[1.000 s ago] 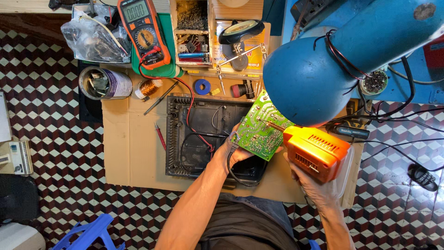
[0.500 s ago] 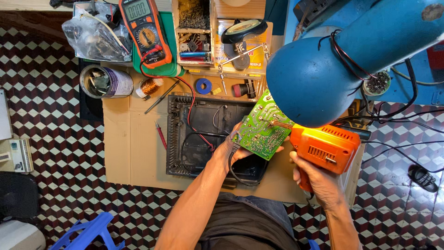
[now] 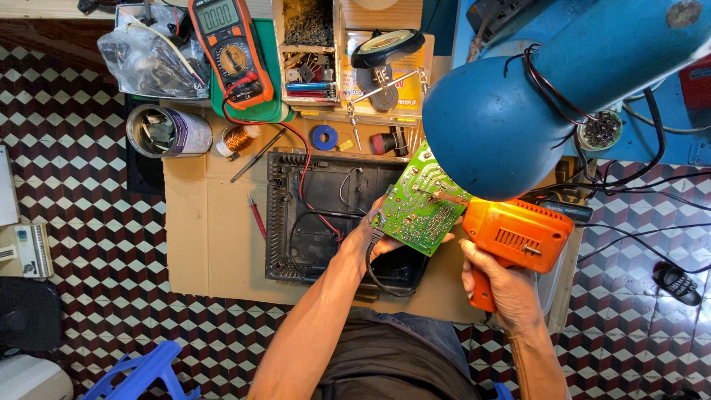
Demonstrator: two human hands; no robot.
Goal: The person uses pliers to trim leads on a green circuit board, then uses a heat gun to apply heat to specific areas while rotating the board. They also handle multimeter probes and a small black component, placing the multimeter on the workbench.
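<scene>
Large blue metal lamp shade (image 3: 492, 126) hangs over right edge of brown cardboard-covered tabletop (image 3: 215, 244). Black plastic appliance casing (image 3: 318, 215) lies open at tabletop middle, red and black wires inside. Orange pistol-shaped soldering gun (image 3: 518, 237) gripped by right hand (image 3: 500, 285), tip touching board. Green rectangular circuit board (image 3: 422, 207) held tilted over casing's right side, left hand (image 3: 370, 237) closed on its lower edge. Orange-cased multimeter (image 3: 229, 48) at far edge.
</scene>
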